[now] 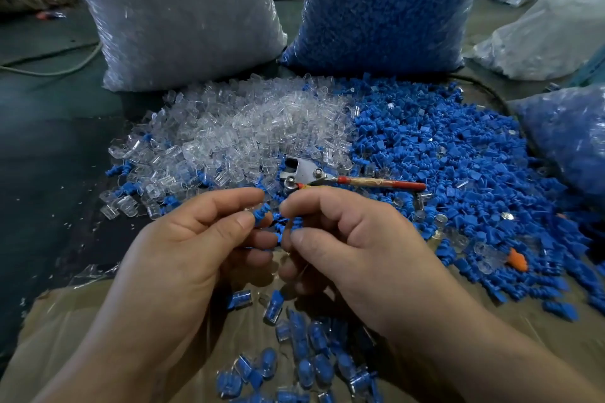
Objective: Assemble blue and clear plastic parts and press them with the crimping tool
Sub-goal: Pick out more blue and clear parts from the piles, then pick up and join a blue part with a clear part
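We log, left to right: a bag of clear parts (176, 10) standing behind the clear pile (235, 127); our left hand (196, 245), thumb and forefinger pinched on a blue part (260, 217); our right hand (353, 249), curled around several blue pieces, grip partly hidden; the crimping tool (327, 178) lying just beyond the fingers; assembled pieces (304, 350) on cardboard (65, 330) below; the blue pile (451, 154) before a bag of blue parts (386, 6).

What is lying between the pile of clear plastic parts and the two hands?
In the head view, the metal crimping tool with red handle lies there, beyond the left hand and right hand.
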`<state>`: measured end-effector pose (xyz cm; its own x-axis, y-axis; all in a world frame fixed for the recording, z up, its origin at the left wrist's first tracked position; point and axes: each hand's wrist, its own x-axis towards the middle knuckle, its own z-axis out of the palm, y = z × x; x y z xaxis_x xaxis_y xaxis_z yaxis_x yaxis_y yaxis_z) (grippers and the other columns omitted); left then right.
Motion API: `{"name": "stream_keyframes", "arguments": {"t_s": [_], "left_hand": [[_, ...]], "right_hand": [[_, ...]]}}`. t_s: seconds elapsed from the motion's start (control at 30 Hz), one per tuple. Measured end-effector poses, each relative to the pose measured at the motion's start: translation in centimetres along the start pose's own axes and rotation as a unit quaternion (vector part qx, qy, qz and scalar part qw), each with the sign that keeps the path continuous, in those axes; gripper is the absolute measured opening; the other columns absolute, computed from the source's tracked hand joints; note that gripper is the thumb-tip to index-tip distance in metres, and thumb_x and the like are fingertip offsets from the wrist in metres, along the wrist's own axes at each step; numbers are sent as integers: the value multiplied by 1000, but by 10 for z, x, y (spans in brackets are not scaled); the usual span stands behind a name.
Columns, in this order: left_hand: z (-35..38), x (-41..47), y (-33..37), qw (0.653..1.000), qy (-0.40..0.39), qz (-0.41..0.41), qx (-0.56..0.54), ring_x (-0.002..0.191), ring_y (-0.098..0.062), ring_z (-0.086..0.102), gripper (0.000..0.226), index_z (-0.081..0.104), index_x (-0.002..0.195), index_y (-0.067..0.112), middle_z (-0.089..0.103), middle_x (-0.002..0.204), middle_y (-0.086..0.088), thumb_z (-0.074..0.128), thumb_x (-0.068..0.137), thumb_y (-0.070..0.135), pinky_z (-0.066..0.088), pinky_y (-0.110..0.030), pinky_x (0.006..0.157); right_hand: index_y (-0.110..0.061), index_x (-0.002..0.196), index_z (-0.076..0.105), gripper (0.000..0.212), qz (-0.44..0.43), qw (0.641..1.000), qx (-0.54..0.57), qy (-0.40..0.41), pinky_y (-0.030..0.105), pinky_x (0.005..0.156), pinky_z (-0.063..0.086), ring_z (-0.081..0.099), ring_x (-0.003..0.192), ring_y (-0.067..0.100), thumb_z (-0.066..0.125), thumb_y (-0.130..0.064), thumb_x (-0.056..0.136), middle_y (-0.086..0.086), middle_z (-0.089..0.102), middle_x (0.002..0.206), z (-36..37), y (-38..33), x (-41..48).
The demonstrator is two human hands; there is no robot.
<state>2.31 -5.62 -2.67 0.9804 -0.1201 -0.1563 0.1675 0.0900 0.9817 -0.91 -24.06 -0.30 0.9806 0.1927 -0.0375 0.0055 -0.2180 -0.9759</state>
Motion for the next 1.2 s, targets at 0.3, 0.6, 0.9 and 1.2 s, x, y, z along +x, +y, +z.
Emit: {"name": "stream_keyframes", "arguments": {"t_s": [0.3,0.6,0.9,1.2], "left_hand": [[11,-7,0,998,25,47,46,68,-22,75,27,78,93,36,76,79,-9,68,67,30,57,-23,56],[15,-5,-6,990,2,82,114,73,-22,77,30,76,93,41,78,82,-2,69,64,37,61,-38,71],[15,-2,-7,988,14,79,132,72,-23,75,36,75,91,42,77,80,-3,70,56,48,60,-48,78],[4,-8,4,913,121,111,374,76,11,62,26,58,94,59,65,82,36,69,73,50,52,-26,65]], "right_hand": [[-40,110,60,29,40,983,180,13,48,72,61,73,78,30,59,-22,88,0,74,91,5,4,8],[-42,108,59,23,-73,971,-216,72,7,80,41,55,98,-6,61,-26,92,-22,61,101,7,-2,10],[-35,99,61,12,-46,978,-189,77,16,72,49,62,85,-1,65,-27,91,-15,65,93,3,0,10],[-23,134,41,37,-113,856,-503,-37,32,93,35,33,106,18,47,-20,98,-2,44,125,5,-7,11]]}}
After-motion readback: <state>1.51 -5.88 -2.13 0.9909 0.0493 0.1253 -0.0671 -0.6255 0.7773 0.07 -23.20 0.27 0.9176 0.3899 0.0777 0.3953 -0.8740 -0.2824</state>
